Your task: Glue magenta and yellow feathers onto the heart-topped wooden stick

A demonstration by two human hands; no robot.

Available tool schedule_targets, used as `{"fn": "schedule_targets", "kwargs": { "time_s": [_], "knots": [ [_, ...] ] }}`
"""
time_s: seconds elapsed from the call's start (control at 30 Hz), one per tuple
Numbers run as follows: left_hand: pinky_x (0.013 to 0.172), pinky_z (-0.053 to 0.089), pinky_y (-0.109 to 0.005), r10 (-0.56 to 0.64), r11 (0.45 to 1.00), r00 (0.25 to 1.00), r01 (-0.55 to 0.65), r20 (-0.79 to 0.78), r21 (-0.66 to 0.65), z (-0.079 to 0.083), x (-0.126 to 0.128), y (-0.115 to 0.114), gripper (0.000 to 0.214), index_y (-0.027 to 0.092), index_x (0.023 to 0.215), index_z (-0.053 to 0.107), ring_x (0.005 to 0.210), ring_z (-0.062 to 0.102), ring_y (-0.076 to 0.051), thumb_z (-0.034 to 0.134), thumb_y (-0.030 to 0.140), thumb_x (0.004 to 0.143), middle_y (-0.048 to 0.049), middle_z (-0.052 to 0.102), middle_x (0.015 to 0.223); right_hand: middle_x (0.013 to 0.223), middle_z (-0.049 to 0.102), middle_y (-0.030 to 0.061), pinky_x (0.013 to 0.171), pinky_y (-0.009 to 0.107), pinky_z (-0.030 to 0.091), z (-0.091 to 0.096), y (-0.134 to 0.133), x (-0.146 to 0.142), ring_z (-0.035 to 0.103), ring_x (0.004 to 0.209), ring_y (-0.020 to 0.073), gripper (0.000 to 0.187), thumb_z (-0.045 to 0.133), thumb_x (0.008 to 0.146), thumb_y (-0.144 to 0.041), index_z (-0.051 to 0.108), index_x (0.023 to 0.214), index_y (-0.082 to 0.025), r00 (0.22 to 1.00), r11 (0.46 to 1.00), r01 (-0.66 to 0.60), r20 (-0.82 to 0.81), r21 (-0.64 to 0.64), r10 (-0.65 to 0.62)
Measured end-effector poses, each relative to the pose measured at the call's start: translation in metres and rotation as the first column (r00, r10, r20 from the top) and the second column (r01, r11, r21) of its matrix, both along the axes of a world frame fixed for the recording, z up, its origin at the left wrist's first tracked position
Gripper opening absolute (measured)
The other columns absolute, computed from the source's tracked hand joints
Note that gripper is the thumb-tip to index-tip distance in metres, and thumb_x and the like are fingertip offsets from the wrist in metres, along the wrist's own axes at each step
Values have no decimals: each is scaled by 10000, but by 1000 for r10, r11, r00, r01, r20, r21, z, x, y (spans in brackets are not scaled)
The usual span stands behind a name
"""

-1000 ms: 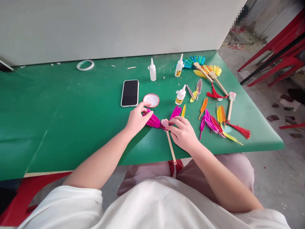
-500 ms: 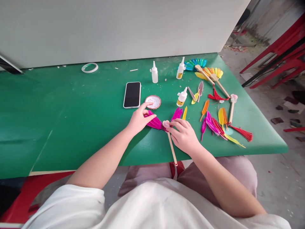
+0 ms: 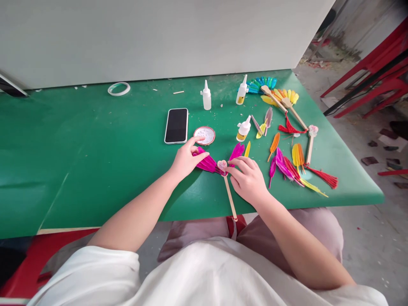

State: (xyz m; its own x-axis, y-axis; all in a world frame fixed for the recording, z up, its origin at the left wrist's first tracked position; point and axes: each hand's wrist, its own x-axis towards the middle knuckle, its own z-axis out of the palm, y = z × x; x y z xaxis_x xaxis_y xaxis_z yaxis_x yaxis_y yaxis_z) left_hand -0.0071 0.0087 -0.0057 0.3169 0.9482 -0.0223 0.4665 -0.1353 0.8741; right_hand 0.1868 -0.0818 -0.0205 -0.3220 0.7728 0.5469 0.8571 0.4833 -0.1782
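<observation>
A small fan frame with a wooden stick handle and a whitish-pink rounded head lies at the table's front edge. Magenta feathers spread from the head toward the left. My left hand holds their outer ends under its thumb, its index finger stretched over a white round lid. At the right of the head, my right hand has its fingertips pinched at the base of another magenta feather; the fingers partly hide that base. Behind this hand a yellow feather shows.
On the green table stand white bottles, one nearby. A phone and tape roll lie leftward. Loose feathers, a tasselled stick and feather fans lie right. A pale panel rises behind.
My right fingertips have shifted slightly right, away from the fan's rounded head, so more of it shows. My left hand and its feathers stay nearly as they were.
</observation>
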Motion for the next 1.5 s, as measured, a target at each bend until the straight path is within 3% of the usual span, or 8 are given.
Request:
{"fn": "schedule_targets", "kwargs": {
  "time_s": [0.5, 1.0, 1.2, 1.33, 1.5],
  "knots": [
    [591, 445, -246, 20, 1000, 1000, -20, 0, 14, -1, 1, -1, 434, 213, 1152, 505, 610, 603, -142, 613, 277, 736, 22, 625, 654, 967, 618, 68, 785, 360, 441, -3, 0, 1, 498, 954, 203, 246, 460, 806, -107, 633, 949, -208, 998, 997, -26, -66, -78, 21],
    [639, 433, -249, 6, 998, 997, -1, -82, 66, 1, 0, -2, 444, 227, 1158, 511, 639, 593, -140, 622, 269, 730, 25, 625, 676, 981, 623, 62, 795, 359, 402, 0, 1, -1, 496, 984, 211, 234, 516, 804, -119, 643, 968, -226, 998, 997, -55, 36, -63, 57],
    [554, 406, -231, 90, 995, 993, -86, -80, 51, 3, -5, 3, 363, 237, 1156, 508, 537, 544, -114, 523, 304, 800, 20, 617, 667, 953, 631, 56, 806, 358, 409, -1, 1, -2, 498, 983, 208, 210, 505, 809, -126, 655, 916, -227, 999, 997, -49, 20, -53, 51],
    [547, 417, -227, 166, 986, 986, -166, -26, 30, 2, -8, 7, 328, 235, 1138, 519, 602, 586, -133, 450, 359, 842, -9, 631, 709, 948, 636, 58, 808, 361, 431, -2, 1, -2, 507, 974, 206, 223, 480, 819, -129, 660, 914, -217, 998, 997, -55, 2, -53, 55],
    [519, 385, -222, 64, 998, 994, -63, -88, 13, 4, -7, 4, 390, 258, 1175, 484, 504, 512, -108, 509, 398, 812, 38, 576, 609, 968, 636, 57, 807, 362, 442, -2, 1, -2, 508, 970, 203, 228, 476, 819, -128, 656, 931, -213, 997, 996, -69, -24, -64, 68]
  ]
}}
